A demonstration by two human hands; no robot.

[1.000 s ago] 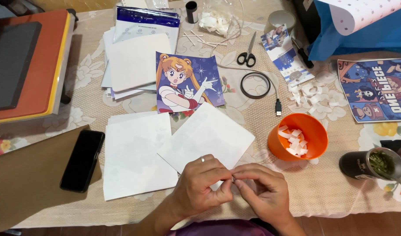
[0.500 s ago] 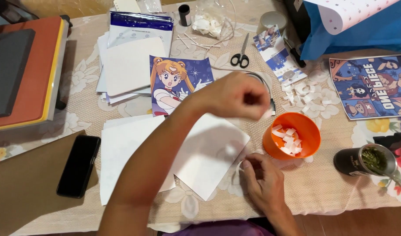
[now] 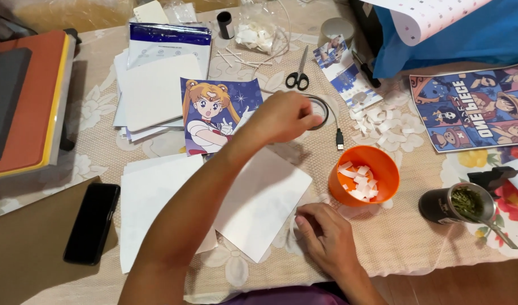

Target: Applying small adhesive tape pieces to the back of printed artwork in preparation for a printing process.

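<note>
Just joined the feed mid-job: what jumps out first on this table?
The left hand is raised mid-table, reaching toward the black tape ring beside a bright anime-girl print. The right hand rests on the tablecloth by the corner of a white sheet. Right of it stands an orange bowl holding small white paper scraps, with black scissors farther back and a black phone at the near left.

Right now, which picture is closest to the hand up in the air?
The blonde cartoon girl picture, right beside the raised left hand. The small photo strips and the big cartoon poster lie farther right.
</note>
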